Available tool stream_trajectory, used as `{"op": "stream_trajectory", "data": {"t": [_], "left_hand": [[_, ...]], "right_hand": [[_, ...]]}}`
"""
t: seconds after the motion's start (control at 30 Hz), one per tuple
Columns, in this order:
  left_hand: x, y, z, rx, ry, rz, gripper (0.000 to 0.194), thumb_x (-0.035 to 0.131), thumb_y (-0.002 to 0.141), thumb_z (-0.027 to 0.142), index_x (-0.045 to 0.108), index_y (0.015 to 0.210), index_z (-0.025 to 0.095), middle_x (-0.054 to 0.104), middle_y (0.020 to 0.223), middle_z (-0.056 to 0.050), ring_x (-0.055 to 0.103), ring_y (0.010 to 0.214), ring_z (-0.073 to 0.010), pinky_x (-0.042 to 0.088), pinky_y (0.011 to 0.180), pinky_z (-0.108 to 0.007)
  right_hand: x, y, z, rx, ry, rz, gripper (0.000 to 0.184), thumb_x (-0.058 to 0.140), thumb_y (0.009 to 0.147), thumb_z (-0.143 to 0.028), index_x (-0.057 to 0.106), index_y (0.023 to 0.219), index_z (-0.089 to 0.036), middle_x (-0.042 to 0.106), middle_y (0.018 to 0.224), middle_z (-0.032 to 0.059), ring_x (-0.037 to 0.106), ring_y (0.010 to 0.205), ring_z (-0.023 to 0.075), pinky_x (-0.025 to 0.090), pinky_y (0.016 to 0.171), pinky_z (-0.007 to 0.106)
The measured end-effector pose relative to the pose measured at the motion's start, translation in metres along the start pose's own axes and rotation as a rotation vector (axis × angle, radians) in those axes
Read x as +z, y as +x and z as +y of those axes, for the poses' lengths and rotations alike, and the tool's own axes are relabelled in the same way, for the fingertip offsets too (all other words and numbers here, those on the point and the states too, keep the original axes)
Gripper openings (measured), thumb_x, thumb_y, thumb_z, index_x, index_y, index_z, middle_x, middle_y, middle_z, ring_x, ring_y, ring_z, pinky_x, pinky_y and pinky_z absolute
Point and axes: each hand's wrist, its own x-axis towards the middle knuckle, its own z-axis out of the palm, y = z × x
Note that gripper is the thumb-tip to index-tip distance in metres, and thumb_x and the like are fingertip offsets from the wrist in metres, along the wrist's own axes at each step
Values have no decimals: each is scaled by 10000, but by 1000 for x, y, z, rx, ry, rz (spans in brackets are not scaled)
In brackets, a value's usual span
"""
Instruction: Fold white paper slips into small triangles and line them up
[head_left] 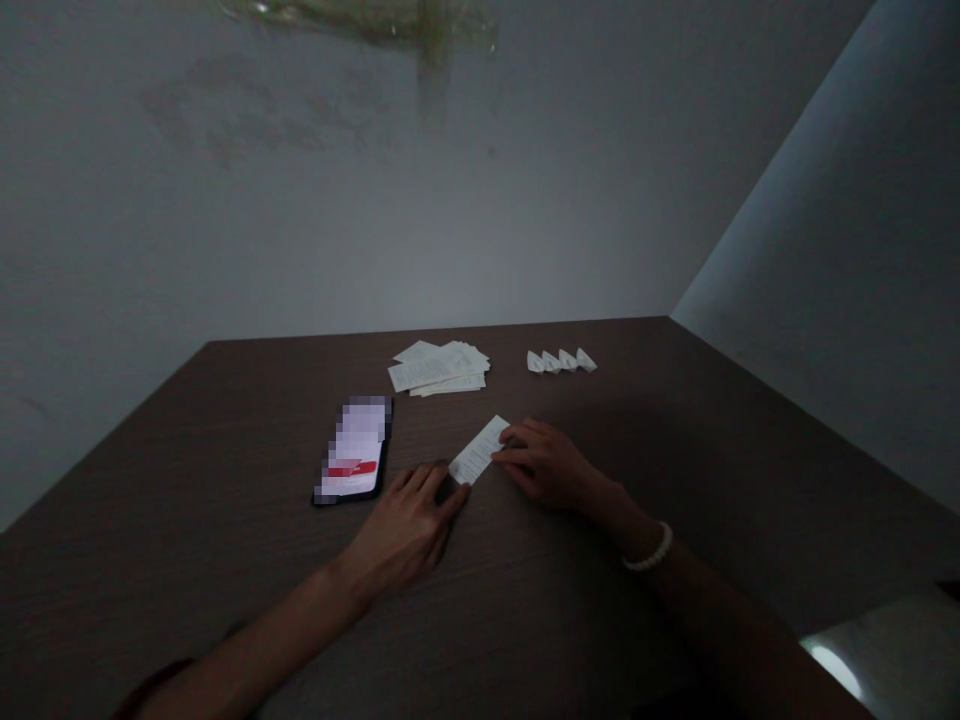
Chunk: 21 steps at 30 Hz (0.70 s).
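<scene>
A narrow slip of printed white paper point(478, 453) lies slantwise between my two hands, low over the tabletop. At its lower left end, the thumb and fingertips of my left hand point(409, 520) hold it. The fingers and thumb of my right hand point(551, 465) pinch its upper right edge. A phone point(352, 450) with a lit, partly blurred screen lies just left of my left hand. Beyond the hands is a loose pile of printed paper sheets point(442, 368). To the right of that pile, several small folded paper pieces point(559, 361) stand in a row.
The dark wooden table point(247, 420) reaches back to a stained grey wall point(315, 230). On the right, another wall surface point(855, 260) slants along the table's side. A bright patch point(834, 668) shows below the table's right edge.
</scene>
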Motion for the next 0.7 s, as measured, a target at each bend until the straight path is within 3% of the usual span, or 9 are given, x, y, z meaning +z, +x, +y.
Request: {"op": "stream_trajectory", "data": {"t": [0.13, 0.27, 0.53, 0.7], "left_hand": [[-1, 0, 0, 7, -8, 1, 404, 465, 876, 131, 534, 1273, 166, 500, 1238, -168, 484, 1152, -331, 450, 911, -484], [-2, 2, 0, 16, -25, -13, 379, 457, 885, 131, 538, 1254, 162, 514, 1229, -150, 476, 1167, -315, 440, 932, -474], [-1, 2, 0, 16, -30, -13, 364, 468, 882, 134, 551, 1235, 163, 530, 1178, -146, 515, 1090, -298, 459, 899, -457], [1, 1, -1, 28, -27, -13, 381, 463, 883, 139, 539, 1256, 161, 522, 1202, -150, 501, 1121, -306, 453, 917, -470]], "right_hand": [[-1, 1, -15, -110, 56, -65, 365, 555, 801, -78, 673, 1098, -255, 591, 1092, 63, 508, 979, 203, 412, 863, 353], [-1, 2, -23, -121, 58, -110, 467, 541, 772, -47, 631, 1178, -260, 576, 1079, 68, 497, 960, 203, 404, 843, 344], [5, 3, -23, -39, -40, -125, 445, 543, 810, -83, 631, 1179, -316, 559, 1031, 50, 477, 919, 199, 350, 788, 335], [5, 2, -11, 97, -101, -92, 383, 534, 840, -95, 667, 1122, -318, 560, 988, 49, 467, 900, 193, 327, 751, 316]]}}
